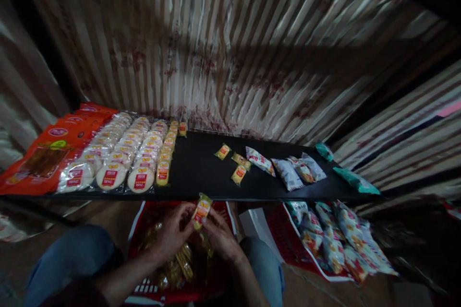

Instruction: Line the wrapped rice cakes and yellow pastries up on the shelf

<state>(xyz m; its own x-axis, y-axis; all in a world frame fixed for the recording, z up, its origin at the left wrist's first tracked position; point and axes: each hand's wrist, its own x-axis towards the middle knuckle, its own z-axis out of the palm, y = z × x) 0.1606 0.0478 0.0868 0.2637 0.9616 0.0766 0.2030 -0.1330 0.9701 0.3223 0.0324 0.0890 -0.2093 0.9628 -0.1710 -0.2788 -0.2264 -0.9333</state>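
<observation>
Over a red basket (134,235), both of my hands hold up a small yellow snack packet (202,208) with a red label. The fingers of my left hand (175,228) pinch its left side. My right hand (221,237) grips the lower right of it, and more yellow wrapper shows beneath those fingers. Inside the basket lie several yellow-wrapped packets (183,261). On the black shelf (201,177) just beyond my hands, a row of yellow packets (163,168) runs front to back. Several loose yellow packets (238,174) lie farther right.
Orange bags (57,141) and rows of clear-wrapped round crackers (111,172) fill the shelf's left end. White snack bags (287,174) and green packets (356,181) lie to the right. A second red basket (288,237) holds snack bags below. Striped sheeting (216,57) hangs behind.
</observation>
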